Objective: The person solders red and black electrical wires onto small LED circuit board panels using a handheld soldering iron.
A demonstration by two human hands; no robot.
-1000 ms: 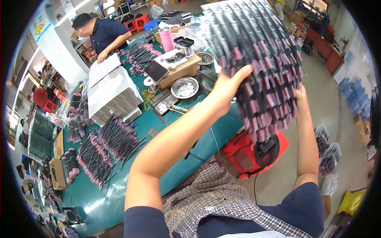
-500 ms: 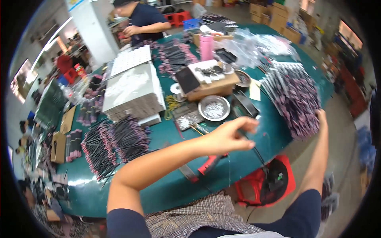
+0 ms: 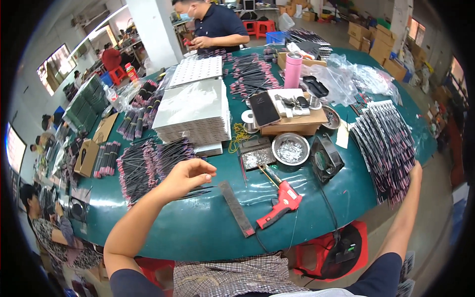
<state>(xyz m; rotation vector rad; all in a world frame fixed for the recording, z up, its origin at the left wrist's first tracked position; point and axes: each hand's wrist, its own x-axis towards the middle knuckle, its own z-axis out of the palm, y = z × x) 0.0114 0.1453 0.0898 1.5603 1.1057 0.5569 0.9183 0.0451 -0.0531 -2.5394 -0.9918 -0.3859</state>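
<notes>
My left hand (image 3: 189,178) is raised over the left-middle of the table, its fingers loosely bent and the thumb apart, with nothing visible in it. Just beyond it lie bunches of thin dark sticks with pinkish ends (image 3: 136,171), loose ends poking out beneath the hand. At the right, my right hand (image 3: 416,173) touches the near right edge of a thick layered pile of pale strips and dark pink-tipped sticks (image 3: 388,148). The fingers there are hidden by the pile. A red soldering gun (image 3: 283,203) and a dark flat bar (image 3: 235,208) lie between my arms.
A metal bowl of small silvery pieces (image 3: 291,148) stands mid-table, beside a small black fan (image 3: 326,157). Behind are a cardboard box (image 3: 292,127), a pink bottle (image 3: 293,72) and a tall stack of white sheets (image 3: 190,109). A co-worker (image 3: 217,29) stands across the table.
My left hand has swung left from mid-table to the stick bunches, uncovering the soldering gun. My right hand stays at the pile's edge. The whole view has shifted.
</notes>
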